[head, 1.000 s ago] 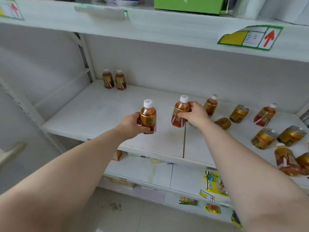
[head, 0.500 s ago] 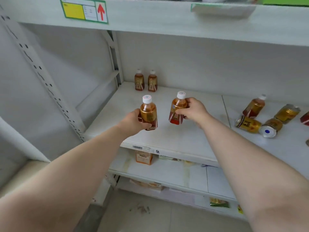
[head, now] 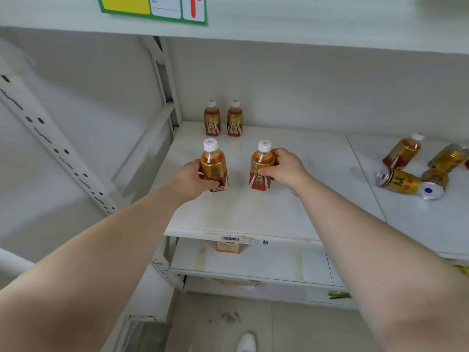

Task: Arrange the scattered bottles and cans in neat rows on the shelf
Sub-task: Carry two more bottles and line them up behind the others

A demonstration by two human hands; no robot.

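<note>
Over the white shelf board (head: pixel 266 214), the left hand (head: pixel 193 180) and right hand (head: pixel 286 167) each wrap their fingers around an upright amber plastic bottle with a white cap (head: pixel 213 165) (head: pixel 262 165). Two matching bottles (head: pixel 212 118) (head: pixel 234 118) stand side by side at the back wall. Well apart to the right, gold cans (head: pixel 398 181) (head: pixel 434 183) and another bottle (head: pixel 403 151) lie toppled.

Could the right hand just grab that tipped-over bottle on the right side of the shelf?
Probably not yet: the right hand is full, closed on a bottle. The shelf between it and the tipped bottle looks bare.
</note>
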